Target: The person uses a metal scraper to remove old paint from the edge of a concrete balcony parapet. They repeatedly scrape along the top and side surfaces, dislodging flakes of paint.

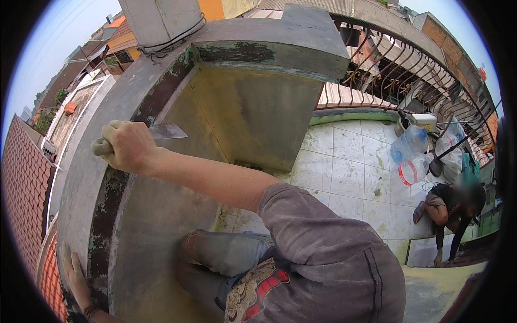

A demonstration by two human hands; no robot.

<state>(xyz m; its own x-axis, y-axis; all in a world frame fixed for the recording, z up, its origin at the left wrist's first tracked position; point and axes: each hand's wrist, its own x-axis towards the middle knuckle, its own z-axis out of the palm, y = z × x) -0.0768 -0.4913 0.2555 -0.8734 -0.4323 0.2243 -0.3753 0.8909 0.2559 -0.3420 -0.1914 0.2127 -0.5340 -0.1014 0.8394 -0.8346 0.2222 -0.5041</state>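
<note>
My right hand (131, 143) is closed around the rounded handle of a scraper (169, 131). Its flat metal blade points out over the inner side of the parapet wall (161, 210). Dark, flaking paint (106, 218) runs as a band along the wall's upper inner face, with greenish patches showing through. Further down, my left hand (76, 274) rests flat on the grey top of the parapet (74, 214), holding nothing. A bracelet circles that wrist.
A pillar (163, 24) bound with cable rises at the parapet's corner. Curved metal railing (387, 72) borders the white tiled floor (347, 161). Large plastic bottles (408, 141) and bags stand near it. Another person (452, 210) crouches at right. Tiled roofs (24, 194) lie below, outside the wall.
</note>
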